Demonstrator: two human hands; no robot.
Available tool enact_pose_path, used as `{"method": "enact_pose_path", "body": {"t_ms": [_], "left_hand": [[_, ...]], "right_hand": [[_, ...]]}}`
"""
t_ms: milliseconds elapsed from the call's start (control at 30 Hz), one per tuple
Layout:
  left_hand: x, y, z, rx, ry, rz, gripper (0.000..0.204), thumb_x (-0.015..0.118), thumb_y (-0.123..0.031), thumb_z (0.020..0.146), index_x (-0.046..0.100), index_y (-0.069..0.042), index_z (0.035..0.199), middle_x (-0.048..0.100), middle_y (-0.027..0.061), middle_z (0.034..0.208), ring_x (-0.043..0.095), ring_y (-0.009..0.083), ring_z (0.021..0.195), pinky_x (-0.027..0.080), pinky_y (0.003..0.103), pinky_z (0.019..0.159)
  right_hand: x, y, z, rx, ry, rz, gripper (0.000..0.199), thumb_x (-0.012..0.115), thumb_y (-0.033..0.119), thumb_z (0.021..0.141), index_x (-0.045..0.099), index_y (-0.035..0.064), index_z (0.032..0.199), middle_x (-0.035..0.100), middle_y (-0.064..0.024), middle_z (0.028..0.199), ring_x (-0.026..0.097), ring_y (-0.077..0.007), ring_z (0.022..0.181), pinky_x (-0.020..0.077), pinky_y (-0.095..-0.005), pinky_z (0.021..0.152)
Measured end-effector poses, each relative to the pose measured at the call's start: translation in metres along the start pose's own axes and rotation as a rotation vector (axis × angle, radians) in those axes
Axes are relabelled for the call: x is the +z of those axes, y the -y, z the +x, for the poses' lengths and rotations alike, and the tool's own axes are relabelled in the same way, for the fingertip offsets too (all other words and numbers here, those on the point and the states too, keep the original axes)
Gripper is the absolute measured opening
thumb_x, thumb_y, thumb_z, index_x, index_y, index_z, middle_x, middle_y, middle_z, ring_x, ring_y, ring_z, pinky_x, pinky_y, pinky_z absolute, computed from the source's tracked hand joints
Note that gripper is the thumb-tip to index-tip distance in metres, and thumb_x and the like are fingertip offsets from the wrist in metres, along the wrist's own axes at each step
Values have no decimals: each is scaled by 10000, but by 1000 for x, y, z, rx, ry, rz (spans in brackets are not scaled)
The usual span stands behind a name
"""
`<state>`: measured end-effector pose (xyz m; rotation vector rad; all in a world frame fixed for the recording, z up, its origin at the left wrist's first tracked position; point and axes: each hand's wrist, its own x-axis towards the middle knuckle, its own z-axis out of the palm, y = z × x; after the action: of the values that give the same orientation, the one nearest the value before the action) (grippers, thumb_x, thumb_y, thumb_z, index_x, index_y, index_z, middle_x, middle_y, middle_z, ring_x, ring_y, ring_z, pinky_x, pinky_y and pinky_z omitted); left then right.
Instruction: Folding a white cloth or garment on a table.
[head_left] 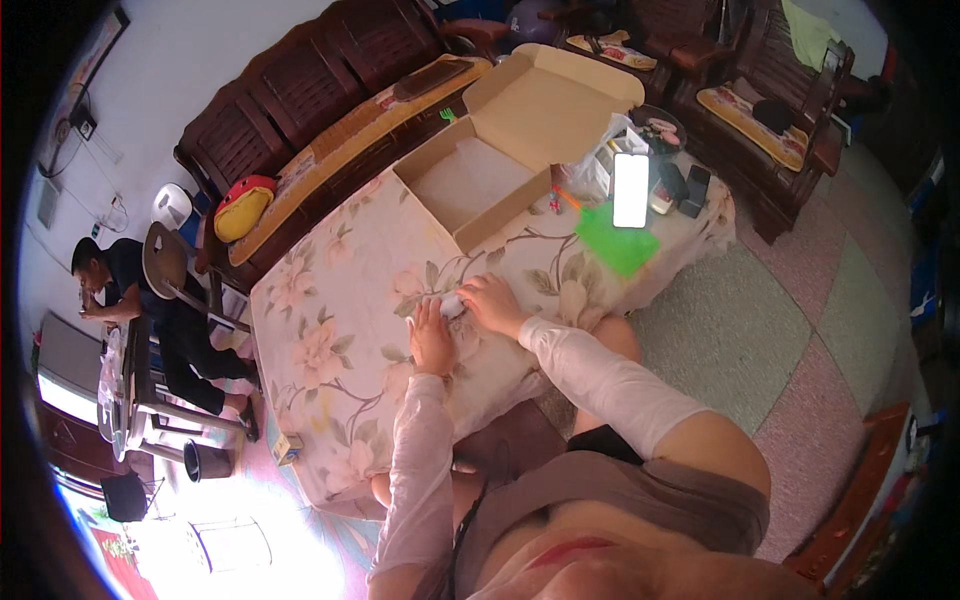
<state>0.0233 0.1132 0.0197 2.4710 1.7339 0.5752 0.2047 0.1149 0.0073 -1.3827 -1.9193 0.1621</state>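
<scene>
Both hands meet over the near part of a table spread with a flowered cloth (300,350). Between them lies a small white thing (452,305), whose kind I cannot make out because my fingers cover much of it. My left hand (432,338) is closed on its left side, fingers pointing away from me. From the right, my right hand (490,303) curls its fingers over the other end. Beyond my hands stands an open cardboard box (510,215) with its lid folded back and a pale sheet (475,178) inside.
Right of the box are a lit phone (630,190), a green sheet (620,240), dark small cases (693,190) and a dark round tray (675,125). A wooden sofa (330,80) runs behind the table. At far left another person (175,320) leans on a table near a bucket (207,461).
</scene>
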Motion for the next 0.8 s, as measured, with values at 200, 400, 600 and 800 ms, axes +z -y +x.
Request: {"method": "enact_pose_path", "body": {"t_ms": [200, 400, 600, 800], "left_hand": [[-8, -2, -48, 84, 69, -7, 438, 555, -127, 921, 510, -99, 1356, 462, 150, 1460, 409, 328, 1374, 344, 541, 1093], [-40, -8, -140, 135, 45, 3, 503, 629, -99, 858, 519, -82, 1350, 475, 183, 1440, 439, 354, 1347, 357, 550, 1082], [-44, 14, -129, 107, 62, -43, 505, 645, -111, 844, 528, -87, 1335, 481, 174, 1437, 449, 350, 1341, 356, 540, 1092], [-35, 77, -74, -33, -29, 17, 461, 603, -84, 867, 545, -80, 1324, 486, 173, 1432, 434, 350, 1350, 341, 527, 1104]], "right_hand": [[-10, -2, -44, -137, 43, 18, 299, 657, 174, 842, 692, 174, 1139, 621, -31, 1137, 549, -274, 1059, 430, -421, 904], [-28, 43, -108, -245, 188, 23, 342, 672, 169, 825, 687, 185, 1167, 601, -25, 1137, 545, -260, 1047, 425, -413, 905], [-14, 45, -84, -302, 178, 99, 321, 674, 197, 836, 688, 179, 1156, 608, -16, 1125, 549, -257, 1058, 441, -413, 894], [29, 64, -6, -286, 185, 52, 282, 634, 186, 883, 676, 137, 1157, 614, -57, 1151, 554, -282, 1085, 448, -410, 929]]}}
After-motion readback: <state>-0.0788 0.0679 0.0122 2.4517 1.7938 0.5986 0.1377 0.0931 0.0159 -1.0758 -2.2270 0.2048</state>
